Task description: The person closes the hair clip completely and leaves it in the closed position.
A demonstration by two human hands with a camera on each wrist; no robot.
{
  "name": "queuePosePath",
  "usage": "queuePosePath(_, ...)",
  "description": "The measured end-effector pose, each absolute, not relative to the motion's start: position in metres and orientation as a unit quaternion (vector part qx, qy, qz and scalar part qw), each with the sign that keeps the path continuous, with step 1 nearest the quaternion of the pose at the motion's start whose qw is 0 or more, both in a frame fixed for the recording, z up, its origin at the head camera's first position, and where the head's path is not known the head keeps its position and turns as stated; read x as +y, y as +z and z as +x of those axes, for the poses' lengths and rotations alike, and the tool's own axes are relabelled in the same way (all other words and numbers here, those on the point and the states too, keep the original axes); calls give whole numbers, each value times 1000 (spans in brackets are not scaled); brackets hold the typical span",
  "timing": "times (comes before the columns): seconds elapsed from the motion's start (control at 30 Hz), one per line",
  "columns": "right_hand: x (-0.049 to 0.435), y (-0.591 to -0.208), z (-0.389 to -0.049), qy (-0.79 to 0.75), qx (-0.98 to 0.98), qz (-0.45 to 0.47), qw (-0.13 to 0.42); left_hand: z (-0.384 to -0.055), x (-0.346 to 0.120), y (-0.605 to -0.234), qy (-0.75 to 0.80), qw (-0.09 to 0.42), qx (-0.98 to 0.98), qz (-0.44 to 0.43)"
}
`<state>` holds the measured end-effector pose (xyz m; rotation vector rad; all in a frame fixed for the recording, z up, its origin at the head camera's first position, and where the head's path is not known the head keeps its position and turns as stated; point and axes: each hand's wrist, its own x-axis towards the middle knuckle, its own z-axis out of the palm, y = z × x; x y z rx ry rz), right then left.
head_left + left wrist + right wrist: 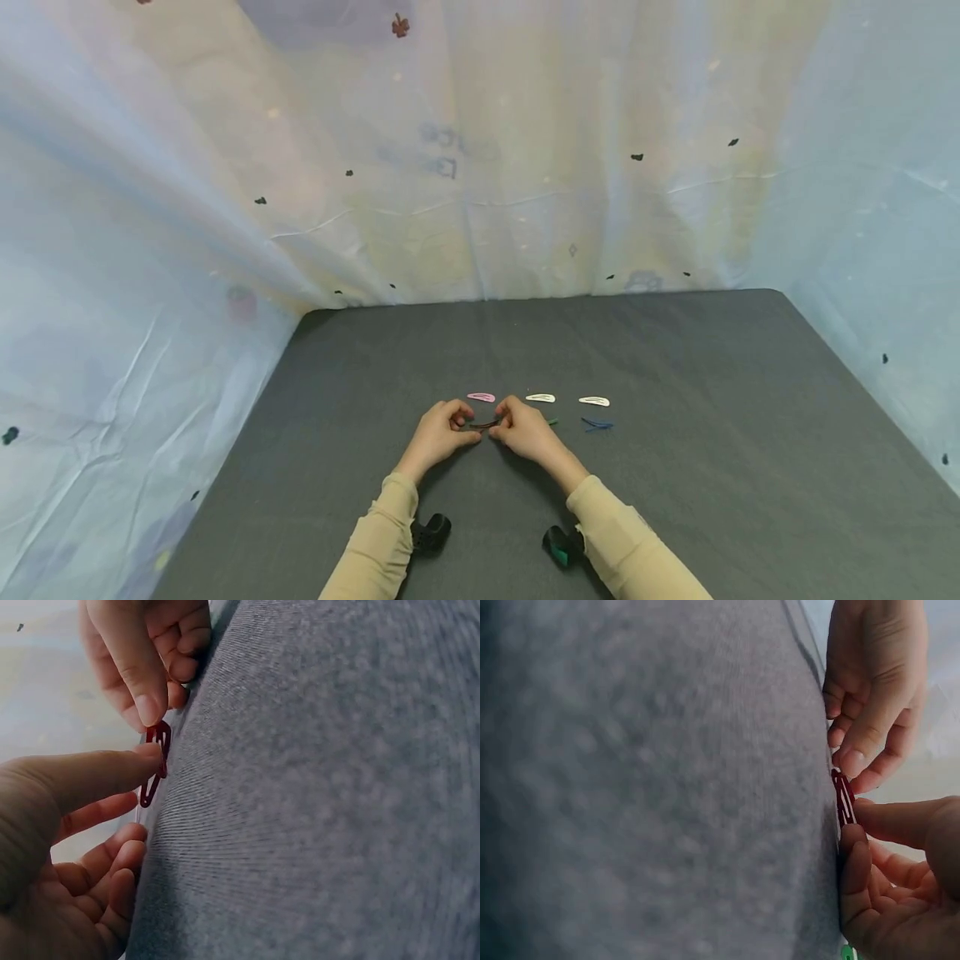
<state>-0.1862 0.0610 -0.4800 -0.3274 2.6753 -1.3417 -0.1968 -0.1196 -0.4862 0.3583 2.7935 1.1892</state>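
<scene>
A dark red snap hair clip (146,797) is held between both hands just above the grey tabletop. My left hand (442,429) pinches one end with thumb and fingertips; its other fingers curl loosely. At the opposite end, my right hand (527,431) pinches the clip with its thumb and index finger. The long slot in the clip shows in the right wrist view. Beyond the hands lie a pink clip (481,397) and a pale clip (540,398). A green clip (553,422) is partly hidden by the right hand.
To the right lie a cream clip (594,402) and, nearer, a blue clip (597,424). Dark grey cloth covers the table (360,358). Pale patterned curtains (525,150) hang along its back and sides. Black wrist devices (431,533) sit under both forearms.
</scene>
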Motion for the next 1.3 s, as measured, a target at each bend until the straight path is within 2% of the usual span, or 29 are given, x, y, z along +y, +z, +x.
queuePosePath(0.23,57,-479,-188,-403,906,-117,57,-198,-119,-489,378,40,918,113)
queuePosePath(0.5,56,-477,-189,-383,916,-106,58,-197,-117,-488,365,14,923,118)
queuePosePath(1.0,54,-478,-190,-366,924,-99,43,-201,-118,-489,373,14,922,99)
queuePosePath(1.3,52,-481,-189,-361,927,-95,34,-199,-117,-491,367,-13,925,100)
